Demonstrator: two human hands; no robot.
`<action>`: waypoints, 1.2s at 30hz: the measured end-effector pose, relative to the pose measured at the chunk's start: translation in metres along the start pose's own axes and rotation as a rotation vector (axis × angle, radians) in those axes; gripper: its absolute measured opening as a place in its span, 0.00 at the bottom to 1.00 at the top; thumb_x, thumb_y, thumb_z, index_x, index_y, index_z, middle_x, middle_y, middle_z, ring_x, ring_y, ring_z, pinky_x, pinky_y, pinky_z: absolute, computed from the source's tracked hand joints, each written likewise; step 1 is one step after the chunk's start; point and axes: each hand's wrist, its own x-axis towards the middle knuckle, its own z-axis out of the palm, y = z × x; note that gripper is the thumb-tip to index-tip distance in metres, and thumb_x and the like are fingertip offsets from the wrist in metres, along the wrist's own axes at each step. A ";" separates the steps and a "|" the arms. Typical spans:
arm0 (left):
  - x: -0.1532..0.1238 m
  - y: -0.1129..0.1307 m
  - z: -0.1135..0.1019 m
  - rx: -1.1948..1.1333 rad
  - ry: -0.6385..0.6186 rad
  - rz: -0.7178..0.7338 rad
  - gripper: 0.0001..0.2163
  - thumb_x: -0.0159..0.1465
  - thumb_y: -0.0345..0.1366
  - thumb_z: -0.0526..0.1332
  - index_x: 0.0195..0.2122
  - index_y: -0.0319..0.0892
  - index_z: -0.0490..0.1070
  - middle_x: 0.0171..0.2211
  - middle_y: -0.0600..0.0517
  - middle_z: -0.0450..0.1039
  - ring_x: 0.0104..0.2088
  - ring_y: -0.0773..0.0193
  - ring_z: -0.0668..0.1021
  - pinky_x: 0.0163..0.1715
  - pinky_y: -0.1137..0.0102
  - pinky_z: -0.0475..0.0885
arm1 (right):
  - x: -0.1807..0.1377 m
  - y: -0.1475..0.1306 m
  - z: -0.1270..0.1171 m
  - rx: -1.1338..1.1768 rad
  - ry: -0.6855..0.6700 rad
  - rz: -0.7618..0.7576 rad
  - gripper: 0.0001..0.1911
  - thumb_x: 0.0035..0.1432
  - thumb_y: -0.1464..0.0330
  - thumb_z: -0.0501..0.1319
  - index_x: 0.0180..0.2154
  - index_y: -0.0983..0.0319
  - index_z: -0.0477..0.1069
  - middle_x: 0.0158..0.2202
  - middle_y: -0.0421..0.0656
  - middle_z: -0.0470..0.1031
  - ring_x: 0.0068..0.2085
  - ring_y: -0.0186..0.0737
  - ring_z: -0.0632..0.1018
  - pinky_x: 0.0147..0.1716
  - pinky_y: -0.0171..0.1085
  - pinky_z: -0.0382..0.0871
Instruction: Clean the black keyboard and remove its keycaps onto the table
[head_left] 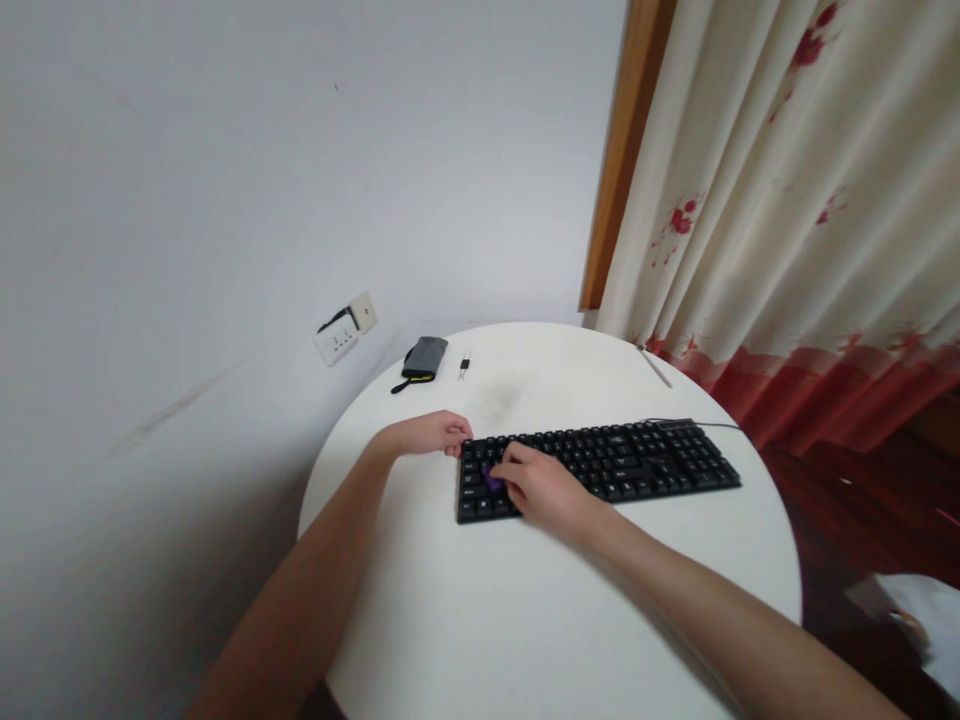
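Note:
A black keyboard (pixel 622 462) lies flat on the white round table (pixel 450 600). My left hand (pixel 435 434) is at its far left corner, fingers curled against the edge and closed on it. Over the keys at the left end, my right hand (pixel 544 485) pinches a small soft-looking purple lump (pixel 493 478) against the keyboard. Much of the lump is hidden under the fingers, and I cannot make out what it is made of.
At the back left sit a grey pouch (pixel 425 358) with a black loop and a small clear-and-black item (pixel 465 365). A thin pale stick (pixel 655 367) lies at the back right. The keyboard's cable (pixel 716 426) runs off right. Wall socket (pixel 337 340) and curtain (pixel 787 200) stand behind.

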 end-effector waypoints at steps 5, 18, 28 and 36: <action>0.000 0.000 -0.001 0.007 -0.005 -0.005 0.13 0.60 0.45 0.59 0.36 0.39 0.72 0.28 0.51 0.73 0.30 0.64 0.75 0.33 0.70 0.69 | 0.001 0.048 -0.025 -0.204 0.159 0.479 0.15 0.62 0.76 0.53 0.44 0.64 0.76 0.40 0.49 0.73 0.38 0.41 0.75 0.41 0.36 0.66; 0.001 -0.003 0.000 0.010 -0.001 0.022 0.11 0.59 0.41 0.59 0.36 0.39 0.72 0.27 0.51 0.72 0.29 0.65 0.74 0.31 0.71 0.68 | 0.004 -0.040 0.018 0.001 -0.065 -0.067 0.12 0.63 0.75 0.56 0.44 0.61 0.75 0.41 0.45 0.73 0.40 0.37 0.75 0.41 0.33 0.67; 0.002 -0.001 -0.001 0.021 -0.009 0.006 0.12 0.60 0.43 0.59 0.36 0.40 0.72 0.28 0.51 0.73 0.30 0.64 0.75 0.32 0.71 0.68 | 0.004 -0.016 0.001 -0.176 0.041 0.292 0.15 0.61 0.78 0.52 0.44 0.63 0.75 0.42 0.49 0.71 0.39 0.41 0.74 0.38 0.37 0.68; 0.002 0.003 -0.002 0.050 0.003 -0.013 0.14 0.59 0.46 0.59 0.35 0.40 0.72 0.27 0.51 0.73 0.30 0.63 0.74 0.31 0.71 0.68 | -0.008 -0.012 -0.001 0.014 0.008 0.145 0.14 0.63 0.75 0.54 0.44 0.61 0.76 0.42 0.45 0.72 0.40 0.37 0.75 0.41 0.34 0.67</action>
